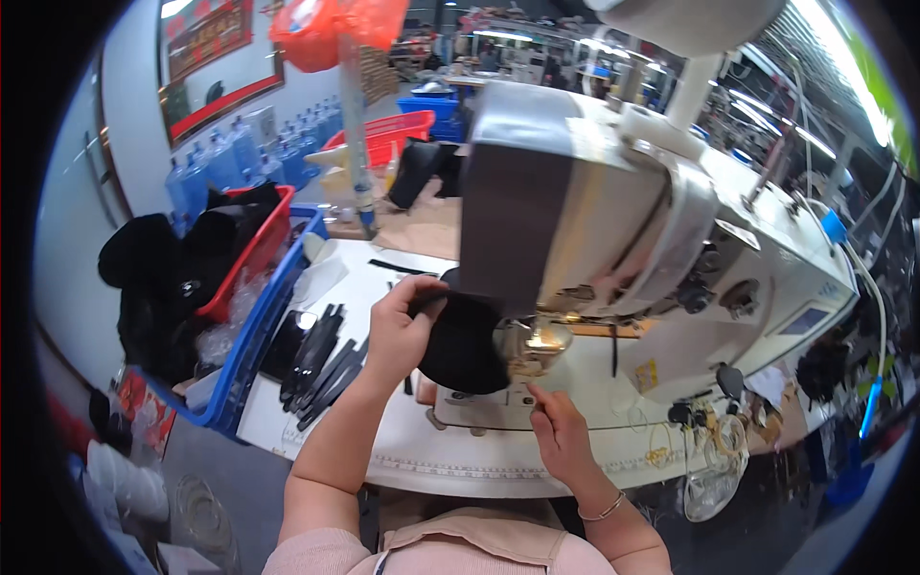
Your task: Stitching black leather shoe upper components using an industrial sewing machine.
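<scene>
Head view: your L hand point(402, 321) is closed in a pinch, thumb vs. fingers, on the far-left edge of a black fabric pc point(465, 350). That pc sits just L of the needle area of the sewing machine point(613, 220), above the white table point(259, 422); its far end is partly hidden behind your fingers & the machine's dark front cover point(513, 206). Your R hand point(561, 431) is loosely half-open, index finger out, other fingers bent, nothing seen in it; fingertip is right by the metal plate point(479, 407) near the needle, can't tell if it's touching.

Labels/writing: a yellow label point(647, 374) is on the machine's base, R side, print too small to read. A pale plate point(738, 233) is on the machine's far R, & a small dark display point(805, 320) is at its R end, w/ blue marks point(826, 289) beside it. A ruler tape point(431, 470) w/ fine markings runs along the table's near edge. Far L, on the wall, you've got a framed panel point(218, 57) w/ red & gold lettering.

L of your L forearm: dark strips point(321, 355) in a loose bundle on the table, then a blue crate point(251, 355) w/ a red basket point(254, 254) at its far side.
</scene>
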`<state>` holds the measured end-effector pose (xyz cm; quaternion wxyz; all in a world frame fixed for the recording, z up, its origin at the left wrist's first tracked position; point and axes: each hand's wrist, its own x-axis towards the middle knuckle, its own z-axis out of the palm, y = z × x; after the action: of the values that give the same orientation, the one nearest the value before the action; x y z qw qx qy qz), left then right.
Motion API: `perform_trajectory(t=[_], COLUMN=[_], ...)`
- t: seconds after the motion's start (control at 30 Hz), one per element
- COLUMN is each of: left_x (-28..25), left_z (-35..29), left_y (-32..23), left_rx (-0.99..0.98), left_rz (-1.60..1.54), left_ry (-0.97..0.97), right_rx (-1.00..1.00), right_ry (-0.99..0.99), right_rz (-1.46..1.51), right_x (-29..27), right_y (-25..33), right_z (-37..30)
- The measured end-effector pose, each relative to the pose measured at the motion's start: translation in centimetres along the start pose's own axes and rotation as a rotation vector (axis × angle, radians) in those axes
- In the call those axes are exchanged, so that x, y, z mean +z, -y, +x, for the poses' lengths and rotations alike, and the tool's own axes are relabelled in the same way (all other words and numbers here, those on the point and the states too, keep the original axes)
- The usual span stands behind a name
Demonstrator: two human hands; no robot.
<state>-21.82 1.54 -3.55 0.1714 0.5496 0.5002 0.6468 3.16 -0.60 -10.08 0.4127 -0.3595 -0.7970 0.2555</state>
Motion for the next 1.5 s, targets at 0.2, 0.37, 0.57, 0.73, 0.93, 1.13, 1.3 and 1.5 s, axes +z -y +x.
perform_trajectory(t=[0.2,0.37,0.57,0.73,0.93,1.13,1.3,1.5], left_x=[-5.6,-8.3,-9.3,-9.6,-9.9,-10.0,-9.9,-9.5], left_z=[-2.7,-5.0,-7.2,-7.9,-8.1,-8.4,-8.3,-8.3], left_y=[-2.6,-2.1,-1.9,-1.5,-2.2,-2.4,-2.0,-1.5], left_rx=[-0.342,-0.52,-0.571,-0.525,-0.477,-0.452,-0.472,-0.434], left_rz=[-0.513,-0.616,-0.755,-0.804,-0.785,-0.787,-0.842,-0.821], left_ry=[0.049,0.025,-0.056,-0.067,-0.058,-0.023,-0.02,-0.021], right_rx=[-0.457,-0.54,-0.294,-0.635,-0.696,-0.765,-0.725,-0.792], right_ry=[0.036,0.249,0.395,0.217,0.218,0.257,0.224,0.243], right_rz=[0.178,0.25,0.426,0.137,0.065,0.072,0.147,0.05], right_x=[1.4,3.4,5.3,6.1,6.7,6.9,6.9,7.2], right_y=[6.8,8.8,8.5,10.0,11.8,11.6,11.8,13.1], right_z=[6.3,10.7,11.5,11.6,12.1,12.9,12.5,13.0])
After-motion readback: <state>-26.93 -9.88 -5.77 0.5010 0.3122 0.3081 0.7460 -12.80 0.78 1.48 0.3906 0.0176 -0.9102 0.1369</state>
